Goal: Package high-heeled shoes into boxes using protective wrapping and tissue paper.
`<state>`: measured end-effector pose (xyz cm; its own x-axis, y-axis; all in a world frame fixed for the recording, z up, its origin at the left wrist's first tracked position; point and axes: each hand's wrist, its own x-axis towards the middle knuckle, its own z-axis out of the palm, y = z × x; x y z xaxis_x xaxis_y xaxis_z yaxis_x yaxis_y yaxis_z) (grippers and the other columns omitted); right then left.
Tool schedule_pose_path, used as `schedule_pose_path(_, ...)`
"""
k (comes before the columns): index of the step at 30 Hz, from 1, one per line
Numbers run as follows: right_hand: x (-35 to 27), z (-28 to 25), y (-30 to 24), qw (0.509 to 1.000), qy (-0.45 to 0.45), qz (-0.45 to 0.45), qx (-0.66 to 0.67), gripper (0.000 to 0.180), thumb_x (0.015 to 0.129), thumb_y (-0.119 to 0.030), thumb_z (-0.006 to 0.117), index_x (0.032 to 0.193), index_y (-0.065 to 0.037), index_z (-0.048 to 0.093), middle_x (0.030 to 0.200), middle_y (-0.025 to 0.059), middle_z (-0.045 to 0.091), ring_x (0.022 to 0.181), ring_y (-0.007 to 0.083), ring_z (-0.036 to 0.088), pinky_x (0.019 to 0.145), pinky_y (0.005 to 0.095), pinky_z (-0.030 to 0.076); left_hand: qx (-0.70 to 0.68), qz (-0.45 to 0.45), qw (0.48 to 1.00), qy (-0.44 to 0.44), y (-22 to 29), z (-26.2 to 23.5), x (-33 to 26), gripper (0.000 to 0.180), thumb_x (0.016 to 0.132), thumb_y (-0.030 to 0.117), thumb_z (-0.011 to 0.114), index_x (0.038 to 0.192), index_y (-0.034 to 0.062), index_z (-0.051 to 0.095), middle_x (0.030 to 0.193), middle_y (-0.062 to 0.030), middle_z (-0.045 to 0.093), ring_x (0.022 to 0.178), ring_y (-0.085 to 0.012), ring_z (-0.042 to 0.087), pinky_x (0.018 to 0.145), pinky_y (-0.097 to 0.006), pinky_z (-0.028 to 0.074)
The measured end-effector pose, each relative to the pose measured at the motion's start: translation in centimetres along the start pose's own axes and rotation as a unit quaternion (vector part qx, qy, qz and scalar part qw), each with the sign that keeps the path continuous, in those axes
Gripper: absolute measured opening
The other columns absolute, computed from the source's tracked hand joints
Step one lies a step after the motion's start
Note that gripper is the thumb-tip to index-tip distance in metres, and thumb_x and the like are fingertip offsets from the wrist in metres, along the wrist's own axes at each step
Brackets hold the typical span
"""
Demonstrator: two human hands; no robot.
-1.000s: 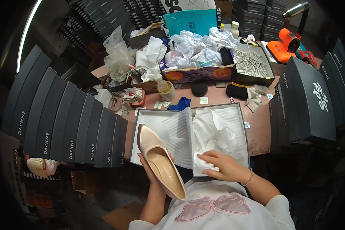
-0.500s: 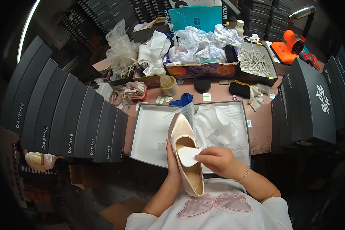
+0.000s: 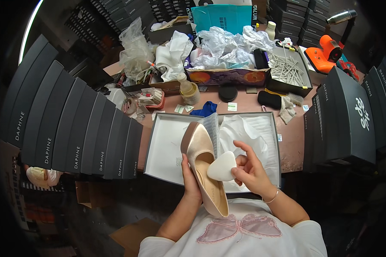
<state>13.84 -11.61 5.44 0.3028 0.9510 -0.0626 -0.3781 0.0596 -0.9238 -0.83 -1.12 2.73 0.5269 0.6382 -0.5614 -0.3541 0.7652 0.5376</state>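
Note:
A pale champagne satin high-heeled shoe (image 3: 198, 145) is held tilted above an open shoebox, toe pointing away and its tan insole facing up. My left hand (image 3: 192, 182) is closed around the shoe's left side. In my right hand (image 3: 254, 173) a white rounded-triangle pad (image 3: 222, 167) is pinched by the thumb and fingers, with the index finger raised. The pad overlaps the shoe's opening; I cannot tell whether they touch. Below lie a bare grey-edged box half (image 3: 163, 141) and, beside it, crumpled white tissue paper (image 3: 242, 132).
Dark shoeboxes (image 3: 68, 124) stand in a row at left, and more boxes (image 3: 345, 115) at right. Behind are a blue cloth (image 3: 205, 109), a pump bottle (image 3: 188, 90), a black round tin (image 3: 227, 93), a carton of crumpled paper (image 3: 227, 77), a box of white sticks (image 3: 287, 68) and an orange tool (image 3: 319, 60).
My right hand has drawn the white pad slightly right, out of the shoe's opening, and its fingers have spread upward. The shoe's toe has tipped a little left.

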Motion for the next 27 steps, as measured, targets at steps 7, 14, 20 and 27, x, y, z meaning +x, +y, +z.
schedule_pose_path(7,-0.4,-0.2,2.7,0.968,-0.032,-0.143,-0.203,0.033,0.089,-0.003,0.061,0.122,-0.001,0.057,0.097,0.0086,0.061,0.080,0.0188,0.066,0.066,0.0293,0.055,-0.011,0.014,1.000,0.008,-0.9,-1.4,1.4,0.073,0.091,0.070,0.036,0.124,0.0067,0.051,0.111,-0.0116,0.059,0.099,-0.0222,0.061,0.083,-0.037,0.052)
schedule_pose_path(14,-1.6,0.2,1.3,0.698,-0.185,-0.298,-0.625,0.033,0.076,-0.011,0.063,0.107,-0.001,0.060,0.076,0.0036,0.055,0.064,0.0182,0.061,0.054,0.0302,0.049,0.019,0.017,0.999,-0.036,-0.9,-1.1,0.6,0.073,0.089,0.070,0.043,0.122,0.0048,0.050,0.104,-0.0103,0.058,0.092,-0.0240,0.060,0.079,-0.039,0.053)
schedule_pose_path(20,1.8,1.1,4.2,0.719,-0.108,-0.352,-0.590,0.016,0.072,-0.014,0.059,0.085,-0.004,0.057,0.073,0.0056,0.049,0.060,0.0205,0.057,0.052,0.0313,0.045,0.033,0.059,0.996,-0.054,-1.3,-0.1,-0.1,0.068,0.094,0.063,0.040,0.129,0.0050,0.047,0.118,-0.0097,0.056,0.106,-0.0220,0.056,0.091,-0.036,0.047)
schedule_pose_path(27,2.8,0.0,3.5,0.788,-0.040,-0.281,-0.547,0.036,0.077,-0.017,0.068,0.110,-0.006,0.060,0.101,0.0107,0.063,0.086,0.0262,0.061,0.071,0.0377,0.048,-0.045,0.034,0.998,-0.034,-1.3,-3.5,0.4,0.073,0.093,0.067,0.033,0.124,0.0035,0.052,0.113,-0.0132,0.060,0.099,-0.0249,0.062,0.085,-0.037,0.053)
